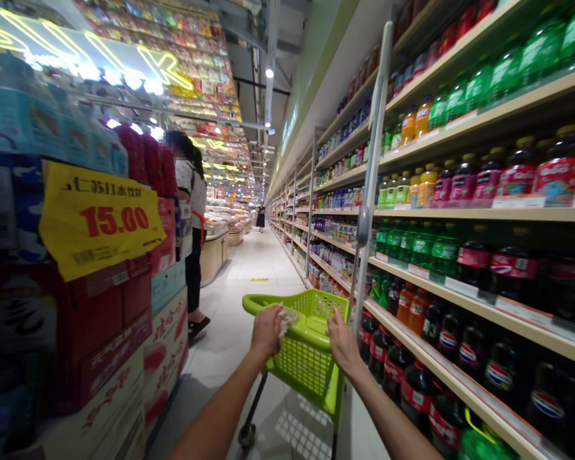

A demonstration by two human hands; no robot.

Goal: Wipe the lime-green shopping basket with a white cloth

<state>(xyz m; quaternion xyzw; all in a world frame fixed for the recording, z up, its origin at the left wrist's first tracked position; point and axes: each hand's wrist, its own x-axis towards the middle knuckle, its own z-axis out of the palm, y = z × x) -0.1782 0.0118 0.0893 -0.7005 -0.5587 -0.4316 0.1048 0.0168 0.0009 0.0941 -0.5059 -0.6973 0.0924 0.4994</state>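
A bright green plastic shopping cart (299, 367) stands in front of me, with a perforated basket on dark legs. My left hand (265, 332) is closed round a crumpled, light-coloured cloth (287, 317) at the cart's left rim. On the other side, my right hand (342, 342) is at the right edge of the basket, its visible fingers stretched upward and nothing seen in it. Whether its palm rests on the rim is hard to tell.
Shelves of bottled drinks (421, 239) line the right side behind a metal post (371, 172). Stacked drink cartons (115, 319) with a yellow price sign (100, 220) stand left. A person (196, 211) is beside them; another person (260, 217) is far down the tiled aisle (253, 255).
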